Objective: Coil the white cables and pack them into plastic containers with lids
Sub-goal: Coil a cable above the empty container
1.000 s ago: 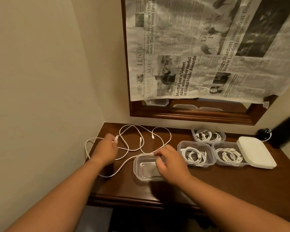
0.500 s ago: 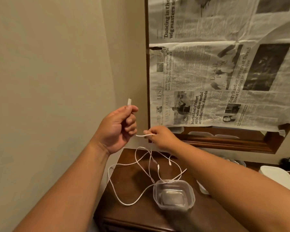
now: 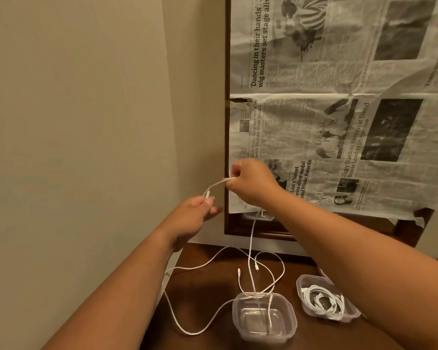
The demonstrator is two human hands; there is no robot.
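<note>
The left hand [image 3: 195,215] is raised off the dark brown wooden table [image 3: 208,296], its thumb and curled fingers pinching the plug end of a thin white cable [image 3: 216,185]. From there the cable arcs up and to the right into the right hand [image 3: 250,184], which grips it in curled fingers just beside and a little above the left. Below the right hand the cable hangs down to the table, where it lies in loose loops with other white cable ends. Under the right forearm stands a clear rectangular plastic container [image 3: 237,317] with a cable draped over its rim. Right of it, a second clear plastic container [image 3: 300,286] holds a coiled white cable [image 3: 321,299]. Behind the right hand, a black-and-white newspaper sheet [image 3: 339,122] covers a dark wooden frame [image 3: 227,223].
</note>
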